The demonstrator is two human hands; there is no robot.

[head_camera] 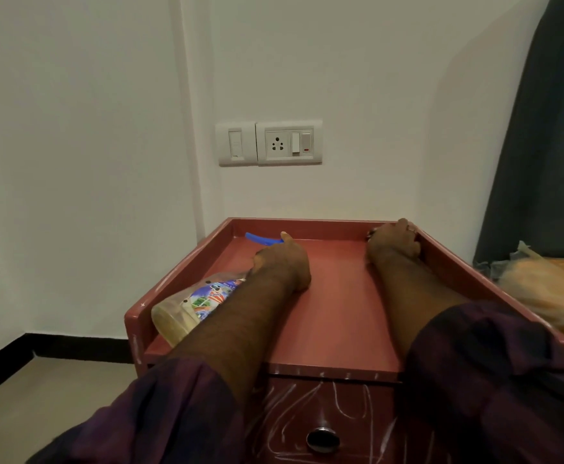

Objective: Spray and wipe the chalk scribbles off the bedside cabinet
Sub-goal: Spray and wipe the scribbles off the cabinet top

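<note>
Two hands rest on the top of the bedside cabinet point(337, 296). Entries run left to right.

Risks (judgement):
- Spray bottle point(186, 306) lies on its side at 8 o'clock of the top. Its base is propped on the left rim point(176, 279) and its blue trigger point(262, 239) points to 11 o'clock. Left hand point(282, 262) grips its neck. Laid flat, it could seep at the nozzle. A squeeze now would send mist toward the socket panel point(270, 144) at 12 o'clock, not onto chalk.
- Chalk scribbles point(294, 406) cover the drawer front point(357, 426) at 6 o'clock, with flecks along the front edge and left rim. Purple sleeves point(173, 413) hang over that front and could smear the chalk or pick it up.
- Right hand point(394, 244) sits at 1 o'clock in the far right corner, against the rim, fingers curled. Something dark shows at its fingertips; cannot tell whether it holds a cloth. If no cloth is ready, sprayed liquid would run down the front.

Containers:
- Bottle: clear, pale yellowish liquid pooled toward the base, partly full by the look.
- Cabinet top: tray rimmed on three sides, holding the bottle and both hands.
- Drawer: shut, round metal knob point(322, 438), contents hidden.
</note>
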